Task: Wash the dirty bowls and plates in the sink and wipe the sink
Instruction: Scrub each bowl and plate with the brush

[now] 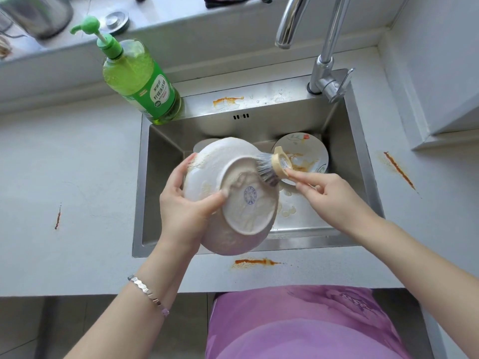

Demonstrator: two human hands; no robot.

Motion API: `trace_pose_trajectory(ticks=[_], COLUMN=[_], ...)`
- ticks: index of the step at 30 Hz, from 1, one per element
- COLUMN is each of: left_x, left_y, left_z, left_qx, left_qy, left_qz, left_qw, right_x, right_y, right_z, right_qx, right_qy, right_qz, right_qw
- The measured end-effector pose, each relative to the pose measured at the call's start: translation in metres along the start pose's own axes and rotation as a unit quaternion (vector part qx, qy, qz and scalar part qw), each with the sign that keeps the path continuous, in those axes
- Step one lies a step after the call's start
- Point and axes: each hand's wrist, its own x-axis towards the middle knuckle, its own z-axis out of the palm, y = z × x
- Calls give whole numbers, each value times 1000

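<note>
Our left grip holds the bowl mid-frame, our right grip pinches the brush; we should scrub round its base, turning the bowl.

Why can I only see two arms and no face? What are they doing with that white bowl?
The camera sits on a person's head and looks down, so you see only their arms. The left hand holds a soapy white ceramic bowl upside down over the steel sink. The right hand pinches a round beige scrubbing brush, its bristles against the bowl's bottom. A flowered white plate with orange smears sits in the sink. A green soap pump bottle stands at the sink's back left corner.
</note>
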Motion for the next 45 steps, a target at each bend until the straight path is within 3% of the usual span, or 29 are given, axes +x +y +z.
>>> trace_pose_trajectory(ticks=[5, 11, 16, 21, 26, 29, 31, 33, 38, 40, 43, 45], left_x=[6, 13, 20, 16, 21, 22, 18, 15, 17, 18, 24, 29], left_y=[2, 1, 1, -4, -5, -5, -9, -15, -31, -35, -45, -51], left_z=[11, 22, 16, 14, 16, 16, 16, 18, 24, 25, 26, 23], left_qx=[-40, -38, -32, -6, 44, 111, 171, 233, 325, 311, 307, 314], left_qy=[74, 166, 186, 129, 36, -51, -113, -179, -256, -261, -279, -307], left_qz=[-19, -10, -12, 18, 32, 78, 121, 178, 491, 562, 606, 572], left_qw=[996, 985, 982, 991, 998, 990, 971, 939, 766, 721, 679, 693], right_x=[-17, -34, -32, -30, -35, -24, -12, 1, 13, 14, 18, 21], right_y=[6, -16, -8, 16, 11, 30, 39, 34, 14, 13, 24, 33], right_z=[11, 41, 46, 40, 35, 16, -2, -19, -31, -30, -25, -20], right_qx=[-6, 6, 1, -54, -31, 8, 142, 279, 282, 288, 335, 345], right_qy=[-8, -26, -35, -34, -50, 7, 71, 78, -64, -82, -42, 3], right_qz=[30, -32, -58, 13, -7, 77, 195, 261, 294, 289, 283, 274], right_qw=[1000, 999, 998, 998, 998, 997, 968, 921, 911, 910, 898, 898])
